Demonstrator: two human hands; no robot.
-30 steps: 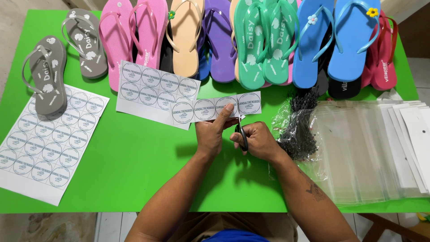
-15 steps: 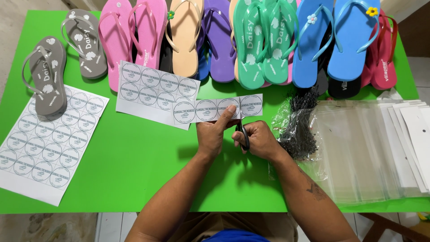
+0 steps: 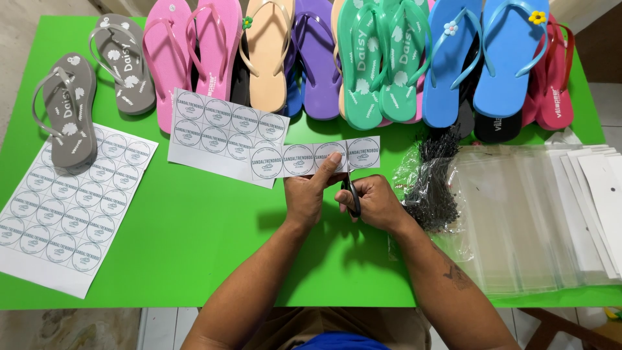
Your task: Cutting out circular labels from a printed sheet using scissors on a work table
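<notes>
Right at the middle of the bright green table (image 3: 194,259) lies a white paper strip of round printed labels (image 3: 311,159), still joined at its left end to a larger partly cut white label sheet (image 3: 220,133). The left hand (image 3: 308,194) pinches the strip from the near side, thumb on top, just left of the last label on the right. The right hand (image 3: 376,204) sits just to the right of it, fingers closed through the handles of a pair of black-handled scissors (image 3: 351,191), whose blades point away and meet the strip between the last two labels; the blades look narrow, nearly closed, on the paper. The strip thus lies across the far side of both hands, with the cut falling between them.

Further left, near the table's edge, a full white sheet of round labels (image 3: 65,214) lies flat, its far corner under a grey flip-flop (image 3: 68,110). Along the far edge runs a row of rubber flip-flops: a second grey one (image 3: 123,65), pink ones (image 3: 194,52), a beige one (image 3: 267,58), a purple one (image 3: 321,65), mint green ones (image 3: 379,65), blue ones (image 3: 479,58) and red ones (image 3: 554,78). To the right of the right hand, touching the wrist, is a bundle of thin black plastic tag fasteners (image 3: 431,188), and beyond it a stack of clear plastic bags (image 3: 531,220)
</notes>
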